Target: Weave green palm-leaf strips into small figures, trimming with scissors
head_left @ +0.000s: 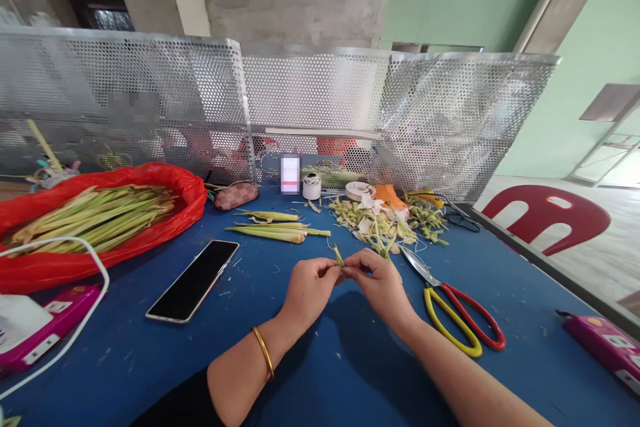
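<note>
- Far left, a red bag (190, 197) full of untrimmed stalks (100, 213): most looks left to do.
- Far right, a trimmings pile (380, 220); three stalks (273, 230) lie centre.
- Scissors (450, 310) lie right, unused.
- Left hand (307, 290) and right hand (383, 283) both pinch a green strip (340, 257) at near centre.

On the table (310, 360), the phone (194, 280) lay left of the hands, the scissors (453, 310) right, the leaf bag (100, 223) far left.
</note>
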### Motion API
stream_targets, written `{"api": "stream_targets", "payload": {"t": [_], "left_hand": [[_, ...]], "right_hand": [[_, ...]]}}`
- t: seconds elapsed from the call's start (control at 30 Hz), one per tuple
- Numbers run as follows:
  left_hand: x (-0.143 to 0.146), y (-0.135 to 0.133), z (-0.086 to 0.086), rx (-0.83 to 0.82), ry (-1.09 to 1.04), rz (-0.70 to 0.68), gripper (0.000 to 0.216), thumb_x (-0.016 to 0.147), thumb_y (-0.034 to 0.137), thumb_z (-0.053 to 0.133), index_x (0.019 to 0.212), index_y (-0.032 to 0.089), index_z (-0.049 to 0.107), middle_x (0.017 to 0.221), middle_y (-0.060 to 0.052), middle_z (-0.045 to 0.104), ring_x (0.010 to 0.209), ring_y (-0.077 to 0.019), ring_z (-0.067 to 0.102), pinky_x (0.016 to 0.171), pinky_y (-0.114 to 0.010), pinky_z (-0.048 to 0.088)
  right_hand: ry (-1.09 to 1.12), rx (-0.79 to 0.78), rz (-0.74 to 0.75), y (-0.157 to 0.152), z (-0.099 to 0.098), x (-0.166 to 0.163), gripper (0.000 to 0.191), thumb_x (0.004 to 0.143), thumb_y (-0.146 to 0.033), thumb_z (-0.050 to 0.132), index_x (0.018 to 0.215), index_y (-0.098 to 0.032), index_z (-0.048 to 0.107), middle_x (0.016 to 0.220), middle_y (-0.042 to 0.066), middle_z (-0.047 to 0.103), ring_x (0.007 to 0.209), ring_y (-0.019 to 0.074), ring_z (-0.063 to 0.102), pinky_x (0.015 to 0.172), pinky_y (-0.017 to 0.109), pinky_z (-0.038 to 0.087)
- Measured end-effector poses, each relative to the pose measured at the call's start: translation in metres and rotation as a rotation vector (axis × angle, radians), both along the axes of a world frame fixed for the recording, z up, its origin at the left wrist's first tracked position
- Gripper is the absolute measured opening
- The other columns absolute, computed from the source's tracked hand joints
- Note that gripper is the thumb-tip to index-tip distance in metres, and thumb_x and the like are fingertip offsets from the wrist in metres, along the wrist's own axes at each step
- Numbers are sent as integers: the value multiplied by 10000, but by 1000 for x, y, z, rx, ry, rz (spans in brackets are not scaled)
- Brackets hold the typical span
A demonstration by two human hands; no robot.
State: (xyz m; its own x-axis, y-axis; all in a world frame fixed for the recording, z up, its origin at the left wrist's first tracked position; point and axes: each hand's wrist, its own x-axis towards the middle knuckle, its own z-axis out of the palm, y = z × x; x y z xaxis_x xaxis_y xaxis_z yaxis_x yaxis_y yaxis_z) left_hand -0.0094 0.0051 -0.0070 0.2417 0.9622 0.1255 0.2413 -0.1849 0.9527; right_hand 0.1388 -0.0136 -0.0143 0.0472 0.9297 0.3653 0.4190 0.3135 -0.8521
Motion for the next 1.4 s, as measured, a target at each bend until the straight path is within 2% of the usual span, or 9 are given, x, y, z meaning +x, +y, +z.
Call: {"api": "stream_targets", "payload": {"t": [0.2,0.43,0.57,0.8,0.93,1.03,1.17,1.3,1.4], "left_hand": [[0,-3,0,83,100,26,219,742,237,539,786,178,745,728,-33,721,680,-175,633,642,-245,447],[6,-1,-1,-358,-319,45,190,660,285,676,770,137,724,720,-53,713,700,-159,639,700,-251,482],[5,-3,3,-434,-393,53,218,635,295,721,776,128,719,735,-63,718,713,-155,653,710,-248,487],[6,-2,-1,-390,-377,90,164,639,266,717,725,126,711,668,-63,710,645,-154,653,654,-246,494],[4,5,-4,-442,-390,149,96,647,199,678,697,118,691,629,-63,701,574,-144,637,612,-252,503],[2,8,-3,-437,-380,199,84,648,184,658,698,122,684,622,-63,701,568,-147,640,605,-253,505],[2,6,-2,-317,-317,136,85,626,204,661,681,149,695,619,-37,694,604,-162,648,638,-258,508],[1,4,-8,-175,-135,49,109,651,227,608,651,171,702,609,-32,688,617,-178,641,630,-268,493],[0,5,-13,-140,-67,24,111,659,233,600,629,181,693,602,-36,688,626,-186,642,625,-268,483]], "right_hand": [[-35,88,-61,1,-5,0,109,774,-207,601,700,-203,681,712,20,636,669,168,586,626,269,449],[-131,184,-87,0,-6,-2,132,823,-196,574,714,-197,649,714,16,620,659,154,589,627,255,449],[-144,196,-91,-1,-3,-4,126,823,-197,567,715,-193,631,698,13,608,654,155,590,621,250,445],[-147,155,-82,-1,-8,-8,135,810,-239,547,707,-196,621,688,17,599,656,165,580,636,268,442],[181,-96,-93,16,-8,7,233,806,-392,541,840,-190,652,735,30,653,691,190,631,672,292,478],[235,-114,-178,24,-4,15,358,778,-490,537,901,-173,648,762,44,663,681,206,641,606,293,473],[161,-124,-35,14,-4,2,233,673,-376,703,801,-185,664,666,-2,652,597,162,588,561,250,439],[105,-111,23,6,-7,-7,137,724,-266,635,630,-184,579,536,-45,544,511,114,470,496,219,352],[29,-66,26,4,-7,-6,126,749,-214,569,629,-195,537,557,-44,519,530,118,457,507,222,347]]}}
